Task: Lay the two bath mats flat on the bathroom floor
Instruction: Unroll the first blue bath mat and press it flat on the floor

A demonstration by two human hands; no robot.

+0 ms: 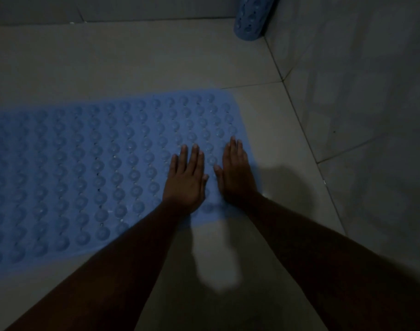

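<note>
A blue bath mat (89,168) with rows of round suction cups lies spread out on the pale tiled floor, running off the left edge of the view. My left hand (186,177) rests palm down on its right end, fingers straight and slightly apart. My right hand (235,173) lies flat beside it, along the mat's right edge. Neither hand holds anything. A second blue mat (252,17), rolled into a tube, stands upright in the far right corner against the wall.
A tiled wall (371,91) rises close on the right and another runs along the back. Bare floor tiles (132,60) lie between the flat mat and the back wall. The room is dim, with shadows of my arms on the floor.
</note>
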